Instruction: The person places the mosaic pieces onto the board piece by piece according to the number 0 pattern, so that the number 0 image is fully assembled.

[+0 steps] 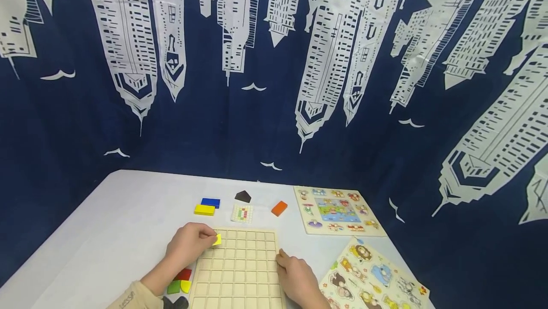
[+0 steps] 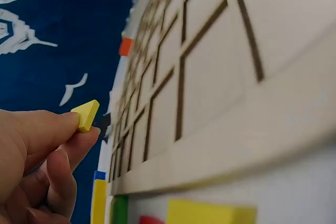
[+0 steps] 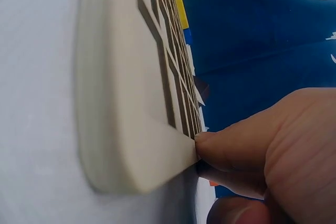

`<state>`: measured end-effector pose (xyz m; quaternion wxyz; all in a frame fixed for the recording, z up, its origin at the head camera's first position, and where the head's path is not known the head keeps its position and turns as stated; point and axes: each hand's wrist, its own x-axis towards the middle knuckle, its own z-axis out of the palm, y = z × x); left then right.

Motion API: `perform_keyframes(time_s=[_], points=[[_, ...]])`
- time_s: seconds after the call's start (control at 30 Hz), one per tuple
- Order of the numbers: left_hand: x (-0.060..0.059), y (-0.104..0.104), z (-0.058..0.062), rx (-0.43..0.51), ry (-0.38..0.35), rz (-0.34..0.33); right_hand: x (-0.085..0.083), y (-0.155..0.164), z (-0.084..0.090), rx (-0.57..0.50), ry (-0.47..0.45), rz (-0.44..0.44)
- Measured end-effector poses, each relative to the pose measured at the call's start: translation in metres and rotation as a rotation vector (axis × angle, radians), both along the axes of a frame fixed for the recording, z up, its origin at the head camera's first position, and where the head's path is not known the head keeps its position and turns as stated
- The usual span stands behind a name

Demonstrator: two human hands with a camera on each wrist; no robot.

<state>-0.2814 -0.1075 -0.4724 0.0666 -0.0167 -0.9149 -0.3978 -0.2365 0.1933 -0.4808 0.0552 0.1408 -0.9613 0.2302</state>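
My left hand (image 1: 190,242) pinches a small yellow triangular block (image 2: 87,116) between thumb and fingertips. The block is just over the far left corner of a wooden grid board (image 1: 244,265); whether it touches the board I cannot tell. My right hand (image 1: 297,278) grips the board's right edge, its thumb (image 3: 231,142) on the rim and the other fingers lower down. Beside the board's left edge, near my left wrist, lie a red block (image 1: 184,275), a green block (image 1: 173,287) and a yellow piece with a rounded side (image 1: 185,285).
Beyond the board lie a blue block (image 1: 210,202), a yellow block (image 1: 204,210), a dark pentagon (image 1: 242,197), a coloured grid card (image 1: 242,214) and an orange block (image 1: 279,208). To the right are a picture puzzle board (image 1: 301,204) and an animal picture board (image 1: 372,278).
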Motion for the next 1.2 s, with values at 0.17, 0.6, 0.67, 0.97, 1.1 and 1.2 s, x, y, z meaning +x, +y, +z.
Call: perform_keyframes(time_s=[0.17,0.6,0.67,0.97,1.1,1.2], points=[[-0.012,0.017,-0.004,-0.048,0.012,-0.023,0.001,0.000,0.000,0.016,0.031,0.014],[-0.022,0.039,-0.012,-0.083,0.037,-0.080,0.000,-0.001,0.001,0.006,0.008,-0.006],[-0.022,0.039,-0.013,-0.075,0.020,-0.084,0.001,-0.001,0.001,0.006,0.012,0.000],[-0.023,0.041,-0.012,-0.134,0.021,-0.083,0.000,-0.001,0.001,0.001,-0.007,-0.009],[-0.023,0.041,-0.011,-0.154,0.028,-0.095,0.002,-0.002,0.002,-0.004,-0.008,-0.006],[-0.021,0.039,-0.009,-0.171,0.048,-0.112,0.002,-0.002,0.002,-0.006,-0.003,-0.001]])
